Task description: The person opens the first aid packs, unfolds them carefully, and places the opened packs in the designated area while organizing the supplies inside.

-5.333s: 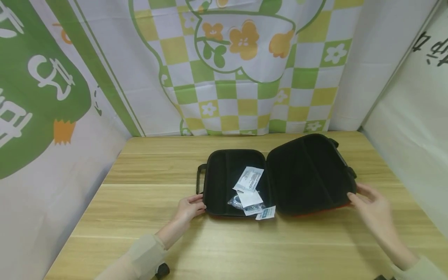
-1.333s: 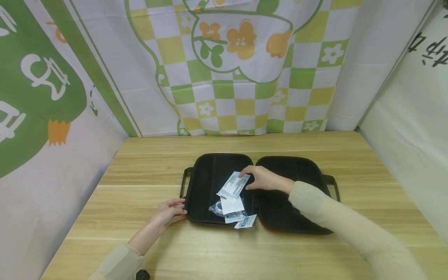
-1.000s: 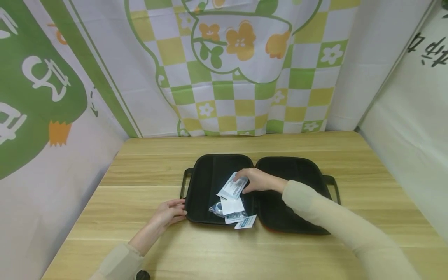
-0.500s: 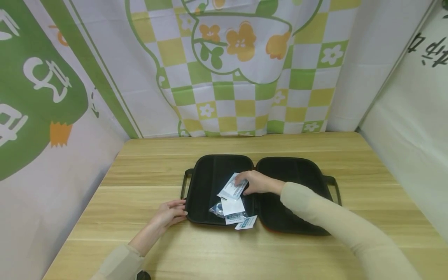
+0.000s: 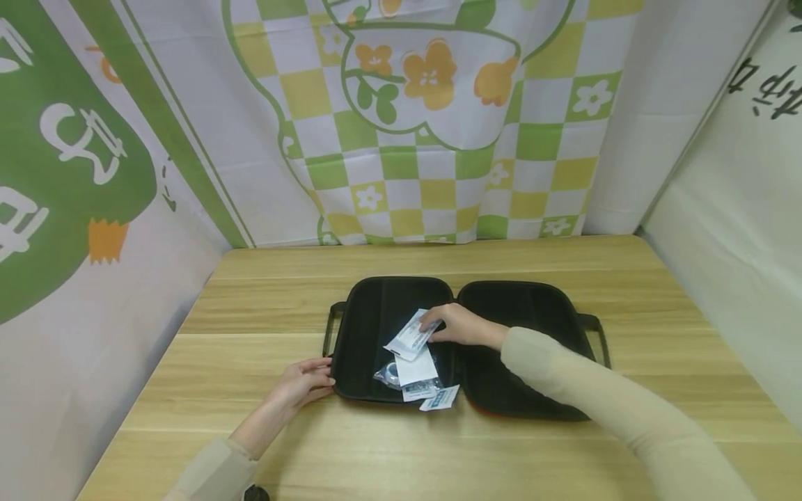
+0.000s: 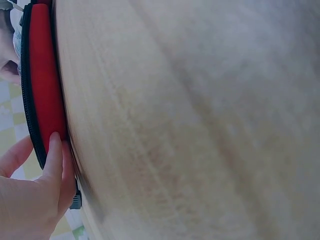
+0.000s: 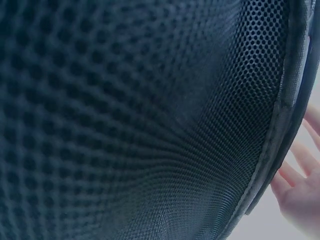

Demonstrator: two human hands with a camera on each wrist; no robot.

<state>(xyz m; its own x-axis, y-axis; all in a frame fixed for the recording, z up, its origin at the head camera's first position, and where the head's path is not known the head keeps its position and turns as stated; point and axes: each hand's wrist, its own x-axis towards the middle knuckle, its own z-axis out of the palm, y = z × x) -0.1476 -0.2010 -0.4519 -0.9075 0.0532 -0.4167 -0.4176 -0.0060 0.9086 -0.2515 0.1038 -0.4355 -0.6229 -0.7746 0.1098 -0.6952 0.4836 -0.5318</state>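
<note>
A case, black inside with a red outer side (image 6: 44,65), lies spread flat on the table. My left hand (image 5: 301,383) holds the near-left corner of its left half (image 5: 360,334), fingers on the side and rim. Over the same half, my right hand (image 5: 460,325) pinches a white printed packet (image 5: 411,337) between thumb and fingers. A plain white paper or packet (image 5: 415,369) lies just below it, over a clear plastic bag (image 5: 388,374) with a ring-like thing inside. Another white-and-blue packet (image 5: 441,398) overhangs the front rim.
The right half (image 5: 532,376) of the case lies flat, partly under my right sleeve; its black mesh lining (image 7: 150,125) fills the right wrist view. Handles stick out at the left (image 5: 329,330) and right (image 5: 595,334). A patterned cloth (image 5: 438,174) hangs behind the wooden table (image 5: 282,271).
My right hand has let go of the case's right half, which now lies flat, and come over to the packets. Lately the pinched packet has shifted slightly left. The left hand keeps its place at the corner.
</note>
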